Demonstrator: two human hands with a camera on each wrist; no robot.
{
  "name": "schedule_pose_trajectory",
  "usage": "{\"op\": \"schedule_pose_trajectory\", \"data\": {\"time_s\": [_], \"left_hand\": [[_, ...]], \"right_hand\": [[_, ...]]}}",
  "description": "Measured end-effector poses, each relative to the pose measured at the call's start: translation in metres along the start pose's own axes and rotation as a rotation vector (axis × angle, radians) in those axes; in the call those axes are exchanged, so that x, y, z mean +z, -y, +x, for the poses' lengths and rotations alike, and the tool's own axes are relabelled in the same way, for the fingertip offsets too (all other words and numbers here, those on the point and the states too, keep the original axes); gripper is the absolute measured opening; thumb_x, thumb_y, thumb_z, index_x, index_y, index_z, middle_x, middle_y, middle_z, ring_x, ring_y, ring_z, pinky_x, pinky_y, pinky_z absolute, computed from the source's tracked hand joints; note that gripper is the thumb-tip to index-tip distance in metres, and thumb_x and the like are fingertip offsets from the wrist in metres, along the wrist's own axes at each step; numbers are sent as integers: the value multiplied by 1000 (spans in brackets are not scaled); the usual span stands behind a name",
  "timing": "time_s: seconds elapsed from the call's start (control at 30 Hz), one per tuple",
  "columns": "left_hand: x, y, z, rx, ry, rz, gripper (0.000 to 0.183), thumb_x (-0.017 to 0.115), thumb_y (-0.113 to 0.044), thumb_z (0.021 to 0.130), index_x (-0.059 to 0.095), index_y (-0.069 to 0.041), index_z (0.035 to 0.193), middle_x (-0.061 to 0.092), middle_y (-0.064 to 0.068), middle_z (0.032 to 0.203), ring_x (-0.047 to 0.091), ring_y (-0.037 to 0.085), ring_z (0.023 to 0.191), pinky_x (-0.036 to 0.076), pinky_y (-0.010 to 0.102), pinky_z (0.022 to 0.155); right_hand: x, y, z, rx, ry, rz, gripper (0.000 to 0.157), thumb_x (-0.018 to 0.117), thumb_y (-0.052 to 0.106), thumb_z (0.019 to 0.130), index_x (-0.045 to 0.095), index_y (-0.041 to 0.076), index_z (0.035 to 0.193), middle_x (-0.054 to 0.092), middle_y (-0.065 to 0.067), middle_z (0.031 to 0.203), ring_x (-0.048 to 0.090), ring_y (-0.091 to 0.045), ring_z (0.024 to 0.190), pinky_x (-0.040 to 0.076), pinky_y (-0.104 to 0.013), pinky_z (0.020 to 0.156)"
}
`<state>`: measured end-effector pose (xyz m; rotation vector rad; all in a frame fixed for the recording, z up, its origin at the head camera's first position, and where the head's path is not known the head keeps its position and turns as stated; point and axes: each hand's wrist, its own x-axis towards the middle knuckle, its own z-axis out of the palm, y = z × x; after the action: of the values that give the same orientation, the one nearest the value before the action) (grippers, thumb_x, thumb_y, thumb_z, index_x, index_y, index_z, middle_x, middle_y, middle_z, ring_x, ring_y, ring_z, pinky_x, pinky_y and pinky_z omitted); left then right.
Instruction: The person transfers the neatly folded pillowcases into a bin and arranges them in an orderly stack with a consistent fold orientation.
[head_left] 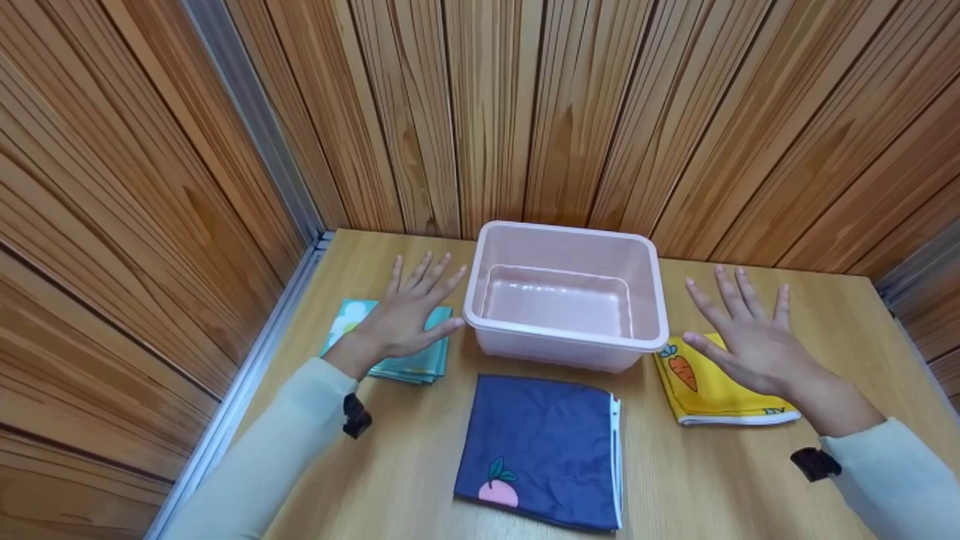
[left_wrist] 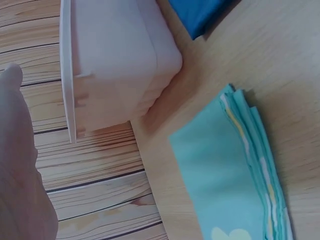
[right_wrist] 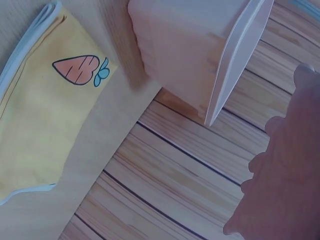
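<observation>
My left hand (head_left: 401, 319), fingers spread and palm down, hovers over a folded teal cloth (left_wrist: 220, 160) with a white flower print. On the other side, my right hand (head_left: 754, 345) is spread the same way above a folded yellow cloth (head_left: 705, 382) printed with a carrot. Neither hand holds anything. Between them stands a pale pink plastic bin (head_left: 566, 337) with nothing inside. In front of the bin lies a folded navy cloth (head_left: 544, 442) with a pink fruit print and a white edge along its right side.
The wooden table (head_left: 405, 465) meets a wood-plank wall (head_left: 495, 112) just behind the bin. Another plank wall (head_left: 112, 225) with a metal strip runs along the left edge. Dark bands (head_left: 356, 416) sit at the sleeve cuffs.
</observation>
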<state>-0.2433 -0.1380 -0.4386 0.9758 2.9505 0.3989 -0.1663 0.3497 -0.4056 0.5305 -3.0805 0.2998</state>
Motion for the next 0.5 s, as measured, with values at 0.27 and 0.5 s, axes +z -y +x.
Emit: {"op": "schedule_pose_trajectory", "data": {"time_s": [0.27,0.5], "left_hand": [[2,-3,-13,-20,19,13,80,28,-73,99,6,-31,164,-2,0,171,-10,27,156,-17,58,119],[3,-12,-23,20,9,-18,81,30,-71,100,8,-29,165,1,2,171,-5,31,157,-14,60,119]], "right_hand": [[3,13,-7,-12,27,-27,78,45,53,104,11,20,165,-2,-29,166,-11,-49,152,-30,-67,105],[6,18,-14,-18,17,-20,78,46,55,103,11,21,165,0,-28,167,-11,-47,153,-28,-68,107]]}}
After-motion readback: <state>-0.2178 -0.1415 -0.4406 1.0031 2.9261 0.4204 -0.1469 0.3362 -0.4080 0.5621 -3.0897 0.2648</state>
